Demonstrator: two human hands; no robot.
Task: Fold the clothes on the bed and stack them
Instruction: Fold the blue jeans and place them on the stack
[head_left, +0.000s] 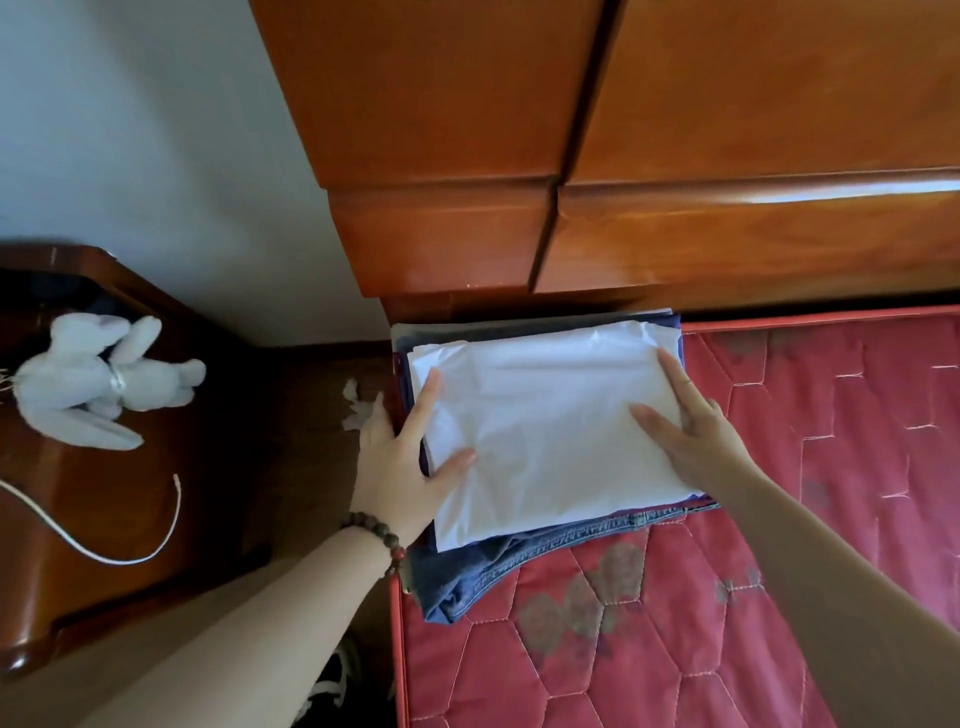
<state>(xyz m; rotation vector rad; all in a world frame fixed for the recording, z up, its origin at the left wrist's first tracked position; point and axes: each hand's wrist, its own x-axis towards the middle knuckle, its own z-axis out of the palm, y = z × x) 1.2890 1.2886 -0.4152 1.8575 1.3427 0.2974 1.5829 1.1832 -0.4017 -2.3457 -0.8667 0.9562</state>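
Note:
A folded white garment (545, 415) lies on top of a stack at the head corner of the bed. Under it lie folded blue jeans (498, 566) and other dark folded pieces, of which only the edges show. My left hand (400, 462) lies against the stack's left side, its fingers straight and its thumb resting on the white cloth. My right hand (685, 431) presses flat on the right part of the white garment with its fingers spread. Neither hand grips anything.
The red quilted mattress (779, 519) stretches to the right and towards me. A wooden headboard (623, 182) rises right behind the stack. A dark wooden nightstand (93, 493) on the left carries a white plush rabbit (98, 379) and a white cable (156, 540).

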